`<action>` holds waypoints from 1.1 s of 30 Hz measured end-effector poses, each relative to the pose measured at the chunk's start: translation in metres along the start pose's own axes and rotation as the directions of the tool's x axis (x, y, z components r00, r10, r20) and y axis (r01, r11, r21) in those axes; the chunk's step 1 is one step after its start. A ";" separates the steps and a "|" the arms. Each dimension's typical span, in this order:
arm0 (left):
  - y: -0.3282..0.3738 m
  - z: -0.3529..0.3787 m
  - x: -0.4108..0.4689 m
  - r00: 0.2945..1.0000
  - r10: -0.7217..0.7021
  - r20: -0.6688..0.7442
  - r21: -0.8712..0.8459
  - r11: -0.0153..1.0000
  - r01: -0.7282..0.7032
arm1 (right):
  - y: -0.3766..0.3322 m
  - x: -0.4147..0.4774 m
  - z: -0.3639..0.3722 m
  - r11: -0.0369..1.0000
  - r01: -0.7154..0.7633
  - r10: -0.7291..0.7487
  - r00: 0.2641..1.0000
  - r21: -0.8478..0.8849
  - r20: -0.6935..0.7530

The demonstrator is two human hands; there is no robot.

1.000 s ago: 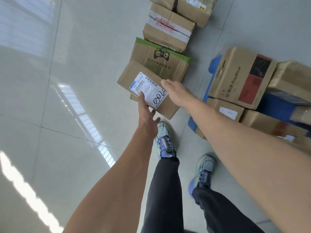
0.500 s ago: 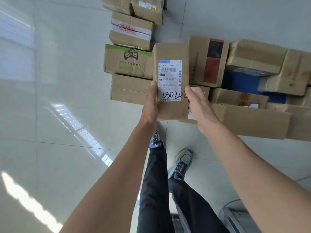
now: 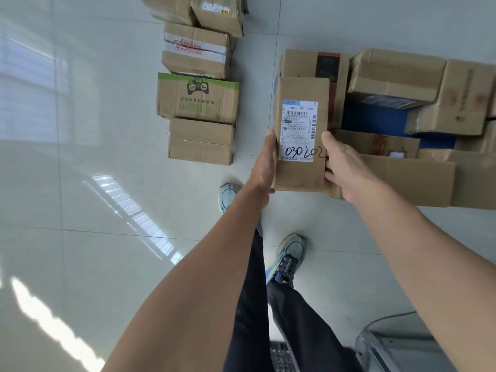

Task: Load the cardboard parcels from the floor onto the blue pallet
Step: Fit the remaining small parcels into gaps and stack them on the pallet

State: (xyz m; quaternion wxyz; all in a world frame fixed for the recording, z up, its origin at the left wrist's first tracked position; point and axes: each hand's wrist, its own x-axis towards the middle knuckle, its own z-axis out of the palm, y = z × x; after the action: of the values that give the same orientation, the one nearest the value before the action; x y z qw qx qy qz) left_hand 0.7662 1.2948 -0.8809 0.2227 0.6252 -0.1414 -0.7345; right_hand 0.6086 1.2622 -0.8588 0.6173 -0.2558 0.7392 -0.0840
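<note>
- The labelled parcel is held off the floor, near the blue pallet — left hand and right hand clamp its long sides.
- Keep it level, then lower it into a gap on the pallet — not onto a tilted box.
</note>
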 end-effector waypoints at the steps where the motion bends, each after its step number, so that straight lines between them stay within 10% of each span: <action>1: -0.002 -0.001 0.002 1.000 -0.006 -0.015 0.016 1.000 0.007 | 0.001 0.002 0.001 1.000 -0.003 0.003 1.000 -0.013 0.005; 33: -0.037 0.001 0.038 0.994 -0.106 0.011 -0.034 0.994 0.106 | -0.018 0.038 -0.019 0.974 0.090 -0.105 0.993 -0.208 -0.059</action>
State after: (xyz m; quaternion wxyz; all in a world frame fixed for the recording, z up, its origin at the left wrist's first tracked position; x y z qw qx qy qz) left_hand 0.7554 1.3071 -0.9316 0.1935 0.6244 -0.0962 -0.7506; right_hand 0.5916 1.2246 -0.8797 0.5568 -0.3510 0.7515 -0.0463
